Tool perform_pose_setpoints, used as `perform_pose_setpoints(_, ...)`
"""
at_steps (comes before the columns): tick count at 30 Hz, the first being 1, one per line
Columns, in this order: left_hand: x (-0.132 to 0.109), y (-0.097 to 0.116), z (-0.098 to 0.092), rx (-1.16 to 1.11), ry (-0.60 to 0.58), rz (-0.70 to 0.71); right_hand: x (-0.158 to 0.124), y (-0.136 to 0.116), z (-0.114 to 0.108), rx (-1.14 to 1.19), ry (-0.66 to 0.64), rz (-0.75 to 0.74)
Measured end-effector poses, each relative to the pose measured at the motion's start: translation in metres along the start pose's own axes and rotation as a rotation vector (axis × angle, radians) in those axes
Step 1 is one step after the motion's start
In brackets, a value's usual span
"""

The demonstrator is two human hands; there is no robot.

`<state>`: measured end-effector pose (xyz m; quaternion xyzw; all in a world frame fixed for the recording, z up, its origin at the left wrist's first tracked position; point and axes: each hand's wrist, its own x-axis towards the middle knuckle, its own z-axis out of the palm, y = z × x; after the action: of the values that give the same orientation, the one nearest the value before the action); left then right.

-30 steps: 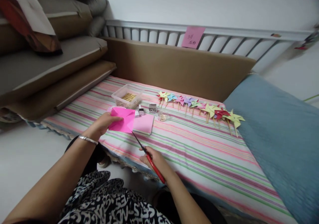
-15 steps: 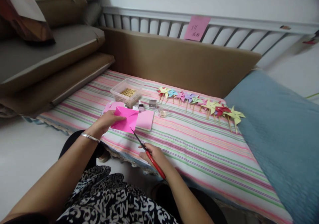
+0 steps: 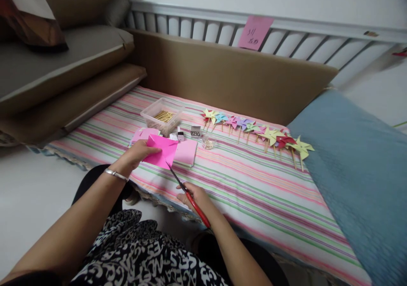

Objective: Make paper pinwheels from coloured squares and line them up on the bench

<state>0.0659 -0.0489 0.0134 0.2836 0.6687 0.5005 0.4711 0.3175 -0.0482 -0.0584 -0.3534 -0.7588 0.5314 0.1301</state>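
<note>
My left hand (image 3: 141, 151) pinches a bright pink square of paper (image 3: 163, 152) by its left side, thumb on top. Cuts show near its upper corners. In my right hand (image 3: 195, 195) is a pair of scissors (image 3: 197, 209) with red handles and dark blades. The blade tips are at the paper's lower right corner, slightly inside its edge. Behind the held square, a stack of lighter pink paper (image 3: 187, 152) lies on the striped cloth, and more pink sheets (image 3: 143, 135) rest beyond my left hand.
A clear plastic box (image 3: 162, 116) holds thin wooden sticks. Beside it are small open boxes (image 3: 195, 131) and a round clear container (image 3: 208, 143) of small pieces. Several paper pinwheels (image 3: 251, 127) lie in a row at the right. A brown padded panel (image 3: 222, 74) stands along the back.
The scissor tips have moved slightly farther into the pink paper's lower right corner. The view has shifted a little; both hands keep their holds.
</note>
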Motion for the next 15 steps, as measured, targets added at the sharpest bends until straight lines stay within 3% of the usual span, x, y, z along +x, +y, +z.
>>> perform_pose_setpoints(15, 0.006, -0.014, 0.004, -0.074, -0.069, -0.014, 0.001, -0.005, 0.006, 0.134, 0.026, 0.13)
